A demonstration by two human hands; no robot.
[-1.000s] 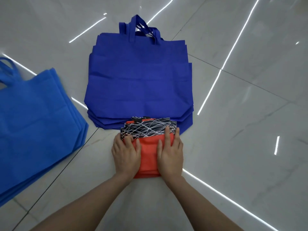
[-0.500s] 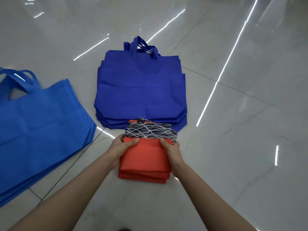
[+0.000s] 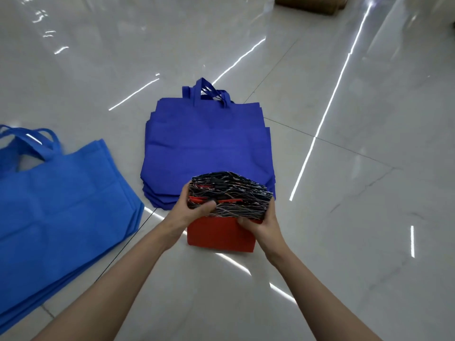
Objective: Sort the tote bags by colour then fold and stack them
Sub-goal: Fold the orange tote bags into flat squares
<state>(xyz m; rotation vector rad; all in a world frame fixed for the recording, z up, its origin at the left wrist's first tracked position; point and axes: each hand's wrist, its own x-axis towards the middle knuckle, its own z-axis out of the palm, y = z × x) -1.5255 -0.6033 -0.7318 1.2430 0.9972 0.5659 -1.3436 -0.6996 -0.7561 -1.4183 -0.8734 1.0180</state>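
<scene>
A folded stack of red bags with black line-patterned tops (image 3: 229, 198) is raised off the floor, tipped so its patterned edges face me. My left hand (image 3: 194, 209) grips its left side, thumb over the front. My right hand (image 3: 258, 221) grips its lower right corner. The red fabric (image 3: 221, 235) hangs below my hands. Beyond lies a flat pile of dark blue tote bags (image 3: 209, 148), handles pointing away. A pile of lighter blue tote bags (image 3: 56, 207) lies at the left.
The floor is glossy pale tile (image 3: 344, 217) with bright light streaks. A brown object (image 3: 310, 3) sits at the far top edge. Open floor spreads to the right of the bags.
Both hands went from pressing flat on the red stack to gripping its sides, then lifted and tilted it up off the floor. The camera view rose and pulled back.
</scene>
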